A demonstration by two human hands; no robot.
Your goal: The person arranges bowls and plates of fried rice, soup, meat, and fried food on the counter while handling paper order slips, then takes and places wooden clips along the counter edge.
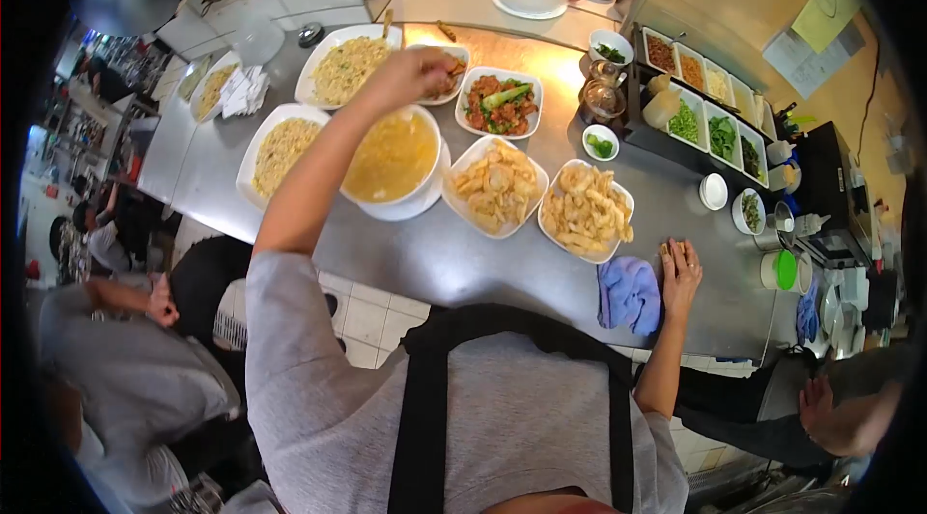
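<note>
One steel counter (463, 268) spanned the scene, with a garnish rack (628, 131) at its right side holding chopped greens (684, 120), leafy greens (722, 136) and brown crumbs (660, 55). Next in size came a white bowl (431, 185) of yellowish soup on a saucer, below the left forearm. Fried rice filled two plates farther left, the nearer (288, 149) and the farther (350, 70). Pale fried pieces were heaped on two more, one (495, 188) beside the soup and one (586, 207) toward the right hand (683, 270). That hand lay with fingers extended on the counter, just beside a crumpled blue cloth (630, 296); contact could not be told.

A dish of glazed meat (500, 105) and greens sat right of a smaller white plate (443, 99) of browned pieces. The smaller plate lay just past the left hand (415, 77), much the nearer hand; its long axis was partly covered. Those fingers were curled, and whether they gripped anything could not be told. Smallest, a little dish (601, 157) held green slices.
</note>
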